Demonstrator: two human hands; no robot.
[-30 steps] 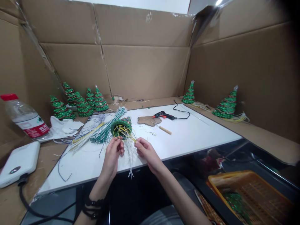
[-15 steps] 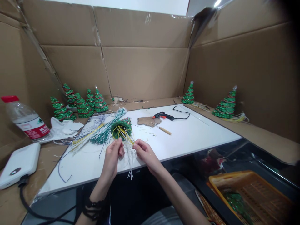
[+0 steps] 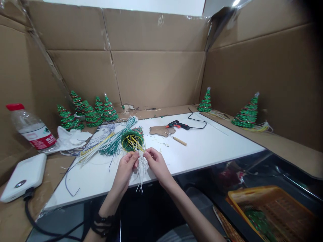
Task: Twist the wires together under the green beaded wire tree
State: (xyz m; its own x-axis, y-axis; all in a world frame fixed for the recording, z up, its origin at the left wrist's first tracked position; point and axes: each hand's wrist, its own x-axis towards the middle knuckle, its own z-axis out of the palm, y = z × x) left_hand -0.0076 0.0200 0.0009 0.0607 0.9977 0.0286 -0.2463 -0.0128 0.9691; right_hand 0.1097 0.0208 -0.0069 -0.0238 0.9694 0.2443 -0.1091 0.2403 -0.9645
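Just left of centre frame lies the green tree (image 3: 139, 130), tipped on its side, the right hand (image 3: 156, 165) pinching yellow wires (image 3: 135, 144) spilling from its hollow base, the left hand's (image 3: 128, 167) fingertips together alongside, any strand between them unclear!

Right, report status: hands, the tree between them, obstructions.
Left hand and right hand pinching wires. Tree on its side, hollow base facing the wearer, wires spilling out. Green-and-white bundle close on the left; nothing seems to block the hands.
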